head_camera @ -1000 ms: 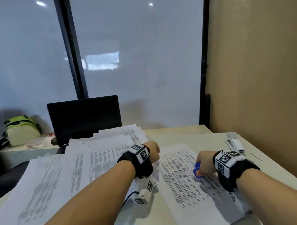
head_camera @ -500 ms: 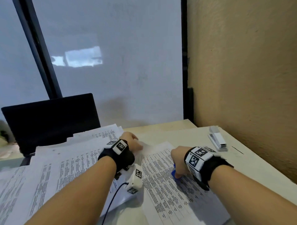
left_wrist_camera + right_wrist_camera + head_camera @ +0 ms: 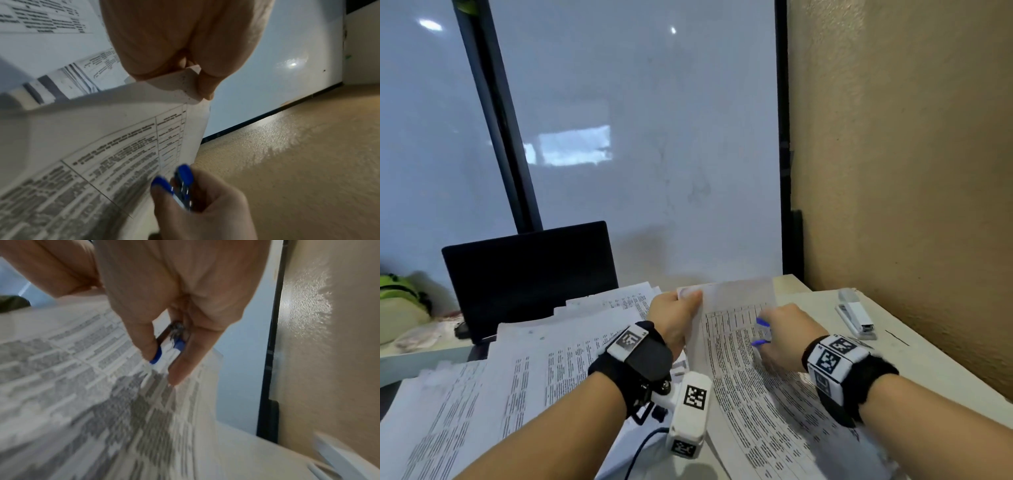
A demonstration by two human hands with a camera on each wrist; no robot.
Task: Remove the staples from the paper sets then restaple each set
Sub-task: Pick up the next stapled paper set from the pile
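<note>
The top corner of the paper set [image 3: 739, 342], at centre frame, is pinched and lifted by the left hand [image 3: 674, 317]; a blue staple remover [image 3: 762, 330] is gripped between the right hand [image 3: 786, 337] fingers [image 3: 144, 340]. The thin corner could be torn if the remover is pulled crookedly. A stapler [image 3: 856, 317] is seen at right on the pale tabletop [image 3: 928, 359], beside a tan wall.

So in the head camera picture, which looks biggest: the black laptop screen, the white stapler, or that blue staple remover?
Largest to smallest, as they look in the head view:
1. Black laptop screen, clearly biggest though farthest away.
2. White stapler, lying on the desk by the wall.
3. Blue staple remover, mostly hidden in the right hand, so its full size is unsure.
</note>
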